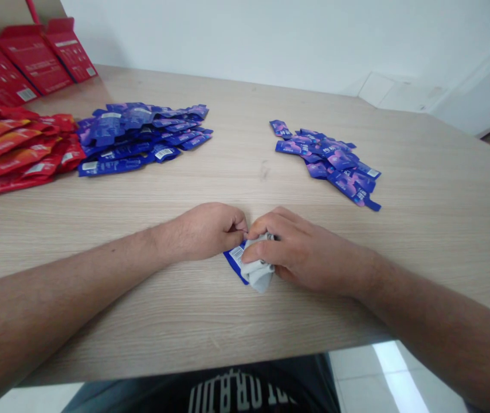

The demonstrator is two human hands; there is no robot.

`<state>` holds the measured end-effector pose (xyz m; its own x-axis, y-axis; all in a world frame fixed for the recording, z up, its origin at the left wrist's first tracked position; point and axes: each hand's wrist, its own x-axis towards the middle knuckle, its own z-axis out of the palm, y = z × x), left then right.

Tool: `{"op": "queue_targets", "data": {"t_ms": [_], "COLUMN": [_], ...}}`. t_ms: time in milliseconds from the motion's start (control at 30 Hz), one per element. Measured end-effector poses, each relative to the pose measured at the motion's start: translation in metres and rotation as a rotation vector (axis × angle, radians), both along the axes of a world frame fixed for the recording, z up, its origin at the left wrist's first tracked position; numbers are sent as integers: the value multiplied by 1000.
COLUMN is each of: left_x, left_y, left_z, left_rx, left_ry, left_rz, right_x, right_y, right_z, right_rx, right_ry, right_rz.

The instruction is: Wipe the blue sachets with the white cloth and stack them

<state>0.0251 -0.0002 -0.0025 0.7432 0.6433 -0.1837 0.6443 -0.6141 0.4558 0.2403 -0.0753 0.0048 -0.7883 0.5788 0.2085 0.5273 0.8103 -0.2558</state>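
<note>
A blue sachet [235,263] with a white barcode label lies on the table in front of me, partly covered. My left hand [210,232] is closed at its upper edge, thumb and finger pinched together there. A crumpled greyish-white cloth [261,277] is gripped in my right hand [302,249], which presses it onto the sachet. The fingertips of both hands nearly meet over the packet. Cloth and fingers hide most of the sachet's right side.
Blue-purple sachets [334,158] lie in a loose pile at the back right. Further left is a bigger heap of blue sachets [141,129], touching a pile of red packets [21,146]. Red cartons [38,57] stand at the back left against the white wall [245,40].
</note>
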Motion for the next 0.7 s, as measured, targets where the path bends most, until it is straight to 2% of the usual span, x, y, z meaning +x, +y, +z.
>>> {"op": "queue_targets", "data": {"t_ms": [200,400,533,700], "left_x": [0,-1,-1,0], "left_y": [1,1,1,1], "left_z": [-1,-3,-3,-2], "left_rx": [16,23,8,0], "left_ry": [-3,-8,3,-2], "left_rz": [0,-2,-2,7], "right_x": [3,3,5,0], "right_y": [-5,-4,1,5], "right_z": [7,6,0,-9], "right_rx": [-89,-97,-31,149], "right_ry": [-11,-21,-13,1], "right_rz": [16,25,7,-135]}}
